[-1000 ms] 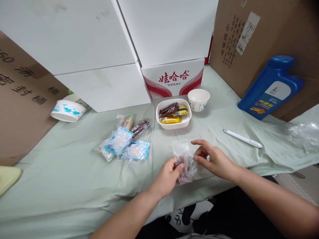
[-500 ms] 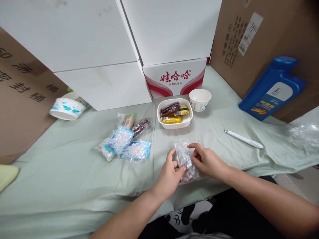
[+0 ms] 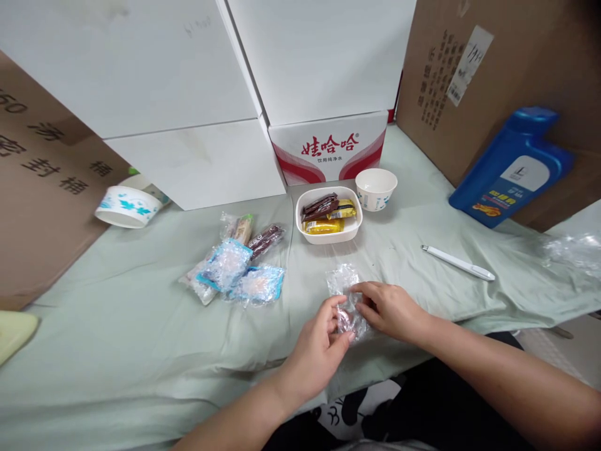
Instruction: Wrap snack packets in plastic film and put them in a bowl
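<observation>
Near the table's front edge, a clear bubble wrap piece lies between my hands, with a small pinkish item showing through it that I cannot make out. My left hand grips its left and lower side between thumb and fingers. My right hand has bent fingers on its right side, gripping the plastic there. Beyond them stands a white oval tub with brown and yellow snack packets in it. To the left lies a pile of wrapped items, among them a blue-edged packet and a dark brown packet.
A paper bowl stands beside the tub, and another bowl is tipped at the left. On the right are a white box cutter, a blue bottle and crumpled plastic. White boxes and brown cartons surround the cloth.
My left fingers have shifted up and over the bubble wrap, and my right hand has moved slightly down along it. The wrap is more bunched, with the pinkish item higher between the hands.
</observation>
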A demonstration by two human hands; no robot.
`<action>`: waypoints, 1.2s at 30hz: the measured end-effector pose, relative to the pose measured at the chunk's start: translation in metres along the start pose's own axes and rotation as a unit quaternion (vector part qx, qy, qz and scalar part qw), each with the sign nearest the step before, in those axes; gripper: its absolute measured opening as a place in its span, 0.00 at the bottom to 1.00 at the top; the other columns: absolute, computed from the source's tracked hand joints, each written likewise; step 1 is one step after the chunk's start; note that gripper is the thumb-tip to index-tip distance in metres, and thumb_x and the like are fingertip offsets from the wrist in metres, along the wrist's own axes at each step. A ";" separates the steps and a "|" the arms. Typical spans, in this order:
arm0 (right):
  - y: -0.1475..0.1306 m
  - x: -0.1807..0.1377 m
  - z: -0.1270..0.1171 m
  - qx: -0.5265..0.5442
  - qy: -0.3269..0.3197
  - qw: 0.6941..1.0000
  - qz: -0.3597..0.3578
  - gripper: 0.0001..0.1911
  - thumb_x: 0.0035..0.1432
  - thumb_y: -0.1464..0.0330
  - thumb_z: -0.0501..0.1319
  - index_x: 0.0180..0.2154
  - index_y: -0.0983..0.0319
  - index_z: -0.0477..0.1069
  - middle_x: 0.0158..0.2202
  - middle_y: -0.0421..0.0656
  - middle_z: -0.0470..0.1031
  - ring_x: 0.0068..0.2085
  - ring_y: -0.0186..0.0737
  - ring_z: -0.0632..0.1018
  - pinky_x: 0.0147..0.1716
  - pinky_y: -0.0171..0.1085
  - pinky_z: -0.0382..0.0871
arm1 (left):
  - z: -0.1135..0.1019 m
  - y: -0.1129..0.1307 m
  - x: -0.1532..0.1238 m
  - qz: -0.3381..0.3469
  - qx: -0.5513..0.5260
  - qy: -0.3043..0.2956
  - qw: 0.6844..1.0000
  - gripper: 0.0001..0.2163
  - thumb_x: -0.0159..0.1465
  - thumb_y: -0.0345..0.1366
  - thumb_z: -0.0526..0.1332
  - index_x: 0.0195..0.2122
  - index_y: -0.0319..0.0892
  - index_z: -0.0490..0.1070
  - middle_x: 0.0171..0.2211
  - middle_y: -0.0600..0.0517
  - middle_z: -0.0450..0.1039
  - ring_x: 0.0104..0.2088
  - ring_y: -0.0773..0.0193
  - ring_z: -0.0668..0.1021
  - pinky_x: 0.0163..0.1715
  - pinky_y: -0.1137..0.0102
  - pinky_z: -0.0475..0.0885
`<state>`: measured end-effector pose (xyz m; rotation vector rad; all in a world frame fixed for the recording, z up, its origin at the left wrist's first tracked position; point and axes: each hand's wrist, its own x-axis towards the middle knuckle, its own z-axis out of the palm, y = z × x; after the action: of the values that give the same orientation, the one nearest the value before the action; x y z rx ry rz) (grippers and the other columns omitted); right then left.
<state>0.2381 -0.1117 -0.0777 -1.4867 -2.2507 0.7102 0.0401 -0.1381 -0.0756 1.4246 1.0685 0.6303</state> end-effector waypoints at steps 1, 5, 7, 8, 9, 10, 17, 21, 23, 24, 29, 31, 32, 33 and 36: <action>0.000 0.000 0.000 -0.007 -0.002 1.000 -0.001 0.18 0.60 0.70 0.55 0.51 0.63 0.70 0.39 0.46 0.78 0.35 0.39 0.77 0.36 0.36 0.67 | -0.002 0.002 -0.002 0.016 0.024 0.020 0.999 0.21 0.63 0.31 0.58 0.57 0.44 0.59 0.45 0.46 0.70 0.41 0.62 0.77 0.40 0.67 0.76; -0.001 0.000 0.002 -0.023 -0.010 1.000 0.005 0.17 0.61 0.69 0.55 0.51 0.63 0.70 0.41 0.47 0.77 0.36 0.40 0.77 0.37 0.37 0.68 | -0.014 0.007 -0.002 0.185 0.233 0.168 0.940 0.10 0.65 0.33 0.57 0.48 0.44 0.67 0.44 0.47 0.67 0.41 0.61 0.75 0.38 0.66 0.76; -0.001 0.000 0.002 -0.026 -0.011 1.000 0.005 0.17 0.61 0.69 0.55 0.51 0.63 0.69 0.41 0.47 0.77 0.37 0.40 0.78 0.37 0.38 0.68 | -0.020 0.006 0.004 0.284 0.336 0.171 0.882 0.07 0.65 0.31 0.57 0.42 0.43 0.71 0.41 0.48 0.69 0.44 0.58 0.74 0.44 0.62 0.74; -0.001 0.000 0.002 -0.026 -0.013 1.000 0.004 0.17 0.61 0.69 0.55 0.52 0.63 0.69 0.40 0.46 0.77 0.37 0.40 0.78 0.38 0.38 0.69 | -0.022 0.005 0.008 0.319 0.376 0.141 0.859 0.06 0.65 0.29 0.57 0.40 0.43 0.71 0.40 0.48 0.70 0.47 0.57 0.74 0.48 0.60 0.72; 0.000 0.001 0.001 -0.030 -0.014 0.999 0.004 0.17 0.61 0.69 0.56 0.52 0.63 0.68 0.39 0.46 0.77 0.36 0.41 0.78 0.37 0.38 0.69 | -0.023 0.004 0.012 0.341 0.406 0.100 0.842 0.06 0.65 0.29 0.56 0.39 0.43 0.72 0.40 0.48 0.71 0.50 0.55 0.73 0.51 0.58 0.70; 0.002 0.001 0.000 -0.039 -0.009 0.999 0.007 0.18 0.61 0.69 0.56 0.53 0.63 0.68 0.39 0.46 0.77 0.36 0.41 0.78 0.37 0.39 0.69 | -0.023 0.002 0.015 0.348 0.430 0.060 0.831 0.05 0.65 0.29 0.57 0.38 0.42 0.72 0.41 0.48 0.73 0.52 0.53 0.72 0.53 0.56 0.68; 0.005 -0.007 -0.014 -0.109 0.126 0.977 -0.131 0.16 0.64 0.68 0.55 0.52 0.63 0.68 0.47 0.53 0.71 0.49 0.50 0.71 0.49 0.49 0.67 | -0.023 -0.007 0.023 0.290 0.476 0.005 0.830 0.08 0.62 0.31 0.60 0.43 0.41 0.70 0.47 0.44 0.71 0.55 0.50 0.70 0.55 0.51 0.65; -0.001 -0.012 -0.016 -0.067 -0.055 0.968 -0.234 0.22 0.56 0.58 0.64 0.49 0.61 0.70 0.49 0.50 0.71 0.51 0.48 0.70 0.51 0.48 0.65 | -0.028 -0.007 0.025 0.270 0.477 0.011 0.836 0.14 0.60 0.34 0.62 0.48 0.41 0.68 0.53 0.42 0.69 0.57 0.48 0.69 0.55 0.50 0.64; -0.001 -0.013 -0.016 -0.078 -0.088 0.967 -0.226 0.23 0.54 0.61 0.67 0.50 0.62 0.70 0.50 0.50 0.71 0.52 0.48 0.70 0.52 0.48 0.63 | -0.031 -0.008 0.028 0.263 0.476 0.020 0.839 0.14 0.61 0.34 0.61 0.48 0.42 0.69 0.53 0.43 0.69 0.57 0.48 0.69 0.55 0.50 0.64; 0.000 -0.014 -0.015 -0.086 -0.091 0.966 -0.225 0.22 0.55 0.63 0.66 0.50 0.62 0.70 0.50 0.51 0.71 0.52 0.48 0.69 0.52 0.48 0.63 | -0.032 -0.008 0.029 0.261 0.475 0.025 0.840 0.13 0.62 0.33 0.60 0.48 0.42 0.69 0.53 0.43 0.69 0.57 0.49 0.69 0.55 0.50 0.64; -0.002 -0.021 -0.014 -0.088 -0.074 0.961 -0.251 0.08 0.64 0.70 0.56 0.40 0.62 0.73 0.41 0.48 0.74 0.44 0.44 0.71 0.45 0.44 0.64 | -0.033 -0.012 0.031 0.275 0.468 0.022 0.840 0.13 0.64 0.28 0.54 0.50 0.42 0.69 0.55 0.43 0.70 0.59 0.51 0.68 0.59 0.49 0.61; -0.006 -0.024 -0.019 -0.055 -0.085 0.957 -0.270 0.11 0.66 0.71 0.52 0.37 0.61 0.73 0.35 0.46 0.75 0.40 0.41 0.72 0.43 0.42 0.64 | -0.034 -0.012 0.030 0.291 0.454 -0.010 0.842 0.16 0.63 0.24 0.51 0.49 0.42 0.71 0.56 0.44 0.70 0.60 0.53 0.68 0.60 0.49 0.60; -0.008 -0.025 -0.022 -0.028 -0.093 0.956 -0.277 0.12 0.66 0.71 0.51 0.36 0.61 0.73 0.34 0.45 0.75 0.39 0.41 0.72 0.42 0.41 0.64 | -0.034 -0.012 0.030 0.299 0.445 -0.032 0.843 0.18 0.62 0.22 0.50 0.49 0.43 0.71 0.56 0.45 0.71 0.61 0.55 0.68 0.61 0.50 0.60; -0.009 -0.025 -0.026 0.004 -0.096 0.956 -0.278 0.12 0.66 0.71 0.51 0.37 0.61 0.73 0.33 0.45 0.75 0.38 0.40 0.72 0.41 0.40 0.65 | -0.034 -0.011 0.029 0.306 0.436 -0.054 0.845 0.20 0.61 0.21 0.49 0.48 0.43 0.72 0.55 0.45 0.71 0.61 0.55 0.68 0.61 0.51 0.60; -0.005 -0.021 -0.032 0.079 -0.048 0.970 -0.226 0.09 0.66 0.69 0.52 0.38 0.61 0.71 0.33 0.44 0.74 0.36 0.38 0.74 0.38 0.37 0.67 | -0.033 -0.009 0.029 0.314 0.418 -0.094 0.847 0.22 0.58 0.19 0.49 0.48 0.43 0.72 0.55 0.45 0.72 0.62 0.56 0.67 0.61 0.52 0.60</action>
<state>0.2594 -0.1260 -0.0490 -0.8353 -2.4147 0.8030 0.0219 -0.0981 -0.0851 2.6065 0.7104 0.4589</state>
